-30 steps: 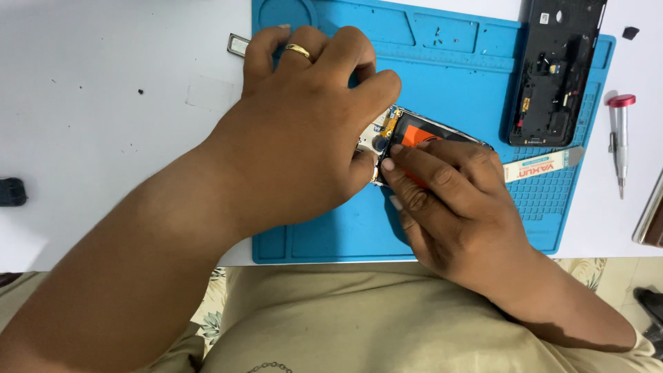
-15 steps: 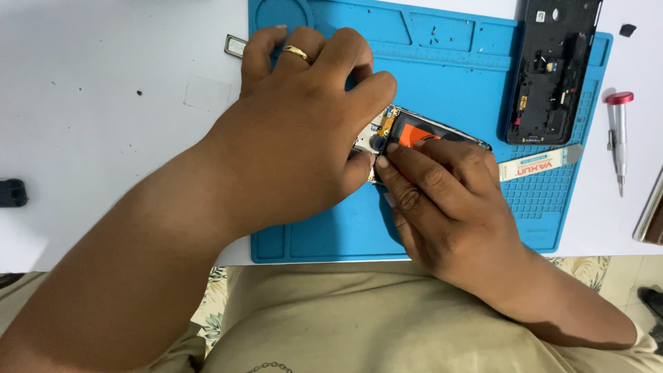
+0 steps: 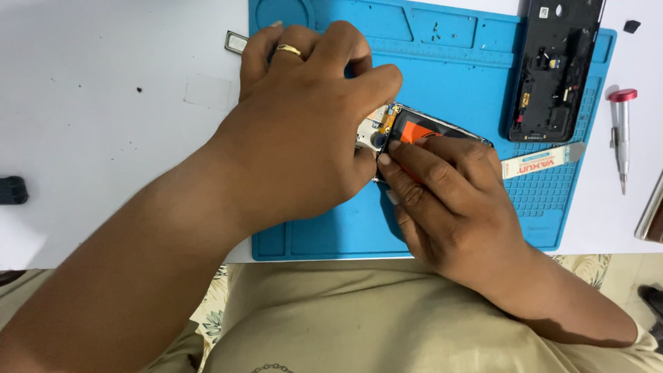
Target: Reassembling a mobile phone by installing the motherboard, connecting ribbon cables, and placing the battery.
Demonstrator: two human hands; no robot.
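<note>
While curled over the opened phone [image 3: 428, 131], left hand [image 3: 304, 138] and right hand [image 3: 449, 200], both gripping it.

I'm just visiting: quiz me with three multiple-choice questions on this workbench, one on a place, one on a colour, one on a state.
1. Where does the opened phone lie?
A. on the blue mat
B. on the bare white table
C. on the person's lap

2. What colour is the screwdriver cap?
A. green
B. red
C. yellow

3. What are the two hands doing?
A. resting apart
B. both gripping the phone
C. holding the screwdriver

Answers: 1 A, the mat shows all around it. 2 B, its top end is red. 3 B, the left hand and right hand both close on it.
</note>
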